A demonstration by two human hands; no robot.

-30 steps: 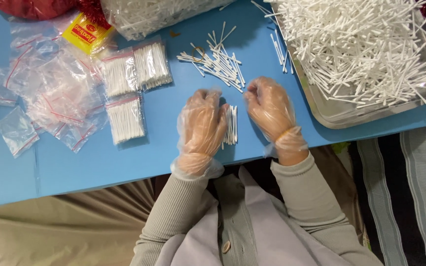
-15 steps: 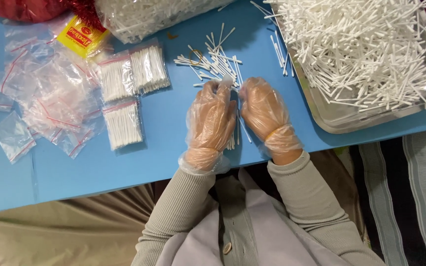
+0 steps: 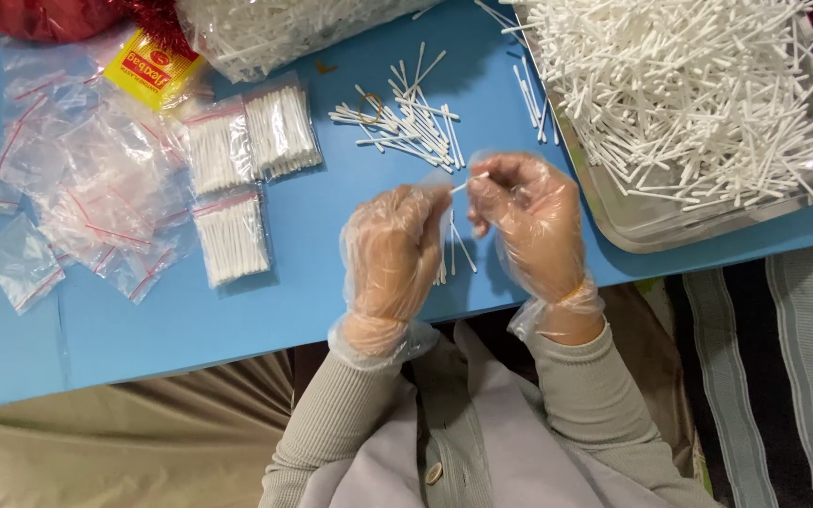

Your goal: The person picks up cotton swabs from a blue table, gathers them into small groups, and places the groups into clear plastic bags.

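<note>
Your left hand (image 3: 392,254) hides most of the swabs (image 3: 448,256) under it, so you can't count them. The tray (image 3: 651,221) and big swab bag (image 3: 275,28) run off the top edge. The red bundle (image 3: 39,14) is cut off too.

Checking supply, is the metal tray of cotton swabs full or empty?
Full: the metal tray is heaped with loose white cotton swabs, some lying across its rim.

Both gloved hands hover close together, left hand (image 3: 392,259) and right hand (image 3: 529,221) curled, fingertips nearly meeting.
</note>
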